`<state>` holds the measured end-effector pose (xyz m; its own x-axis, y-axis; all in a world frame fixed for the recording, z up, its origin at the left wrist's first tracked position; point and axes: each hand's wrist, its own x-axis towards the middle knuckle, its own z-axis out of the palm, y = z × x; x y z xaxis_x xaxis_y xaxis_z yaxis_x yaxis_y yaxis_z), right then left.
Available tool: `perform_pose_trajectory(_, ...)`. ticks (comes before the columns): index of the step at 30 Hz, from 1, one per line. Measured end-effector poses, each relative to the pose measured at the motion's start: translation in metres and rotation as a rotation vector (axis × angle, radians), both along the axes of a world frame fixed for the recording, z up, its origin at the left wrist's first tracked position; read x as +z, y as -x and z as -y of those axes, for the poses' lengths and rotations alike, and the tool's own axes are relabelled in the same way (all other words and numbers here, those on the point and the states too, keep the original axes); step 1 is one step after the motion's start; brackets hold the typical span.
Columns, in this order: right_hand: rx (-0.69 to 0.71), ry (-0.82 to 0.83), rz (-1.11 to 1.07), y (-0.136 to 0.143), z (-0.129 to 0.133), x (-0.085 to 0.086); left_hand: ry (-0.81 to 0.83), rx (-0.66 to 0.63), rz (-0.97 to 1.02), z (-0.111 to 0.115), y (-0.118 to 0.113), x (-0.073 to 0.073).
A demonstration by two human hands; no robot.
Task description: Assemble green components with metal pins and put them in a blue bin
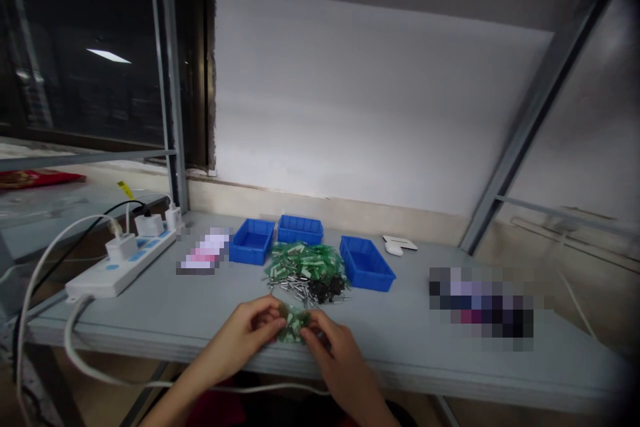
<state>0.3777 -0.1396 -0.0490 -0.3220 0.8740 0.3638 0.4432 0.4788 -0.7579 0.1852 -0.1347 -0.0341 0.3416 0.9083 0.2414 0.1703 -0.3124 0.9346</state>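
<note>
Near the table's front edge, my left hand [256, 328] pinches the left side of a small green plastic bag [293, 325]. My right hand [327, 337] grips the same bag's right side between thumb and fingers. Pale pieces show through the green film. Just beyond the hands lies a pile of green bags [307, 261], with silvery metal pins [295, 287] and small black parts [327, 289] heaped at its near side.
Blue bins stand behind and beside the pile: left [253, 241], back [300, 229] and right [367, 263]. A white power strip [120, 267] with plugs and cables lies left. A white case [393, 249] sits back right. Blurred-out items lie on both sides.
</note>
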Motion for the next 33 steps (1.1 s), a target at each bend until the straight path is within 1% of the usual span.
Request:
perform_pose_trajectory(5,-0.004,0.004,-0.007,0.0,-0.002,0.001,0.052,-0.01,0.05,-0.005,0.002,-0.01)
perform_pose_trajectory(8,-0.014,0.008,0.002,0.0,-0.001,0.001,0.066,-0.003,0.078,-0.006,0.002,-0.013)
perform_pose_trajectory(12,-0.08,0.017,0.074,-0.001,0.0,0.0,0.066,0.003,0.077,-0.006,0.002,-0.011)
perform_pose_trajectory(19,-0.06,-0.025,0.075,0.0,-0.001,0.002,0.042,0.0,0.063,-0.007,0.002,-0.012)
perform_pose_trajectory(25,-0.066,-0.063,0.08,-0.001,0.0,-0.001,0.029,0.014,0.041,-0.005,0.003,-0.01)
perform_pose_trajectory(29,-0.094,-0.062,0.095,-0.001,0.0,-0.001,0.032,0.016,0.036,-0.004,0.003,-0.009)
perform_pose_trajectory(33,-0.06,-0.047,0.091,-0.001,-0.001,0.001,0.023,0.015,0.044,-0.006,0.002,-0.011)
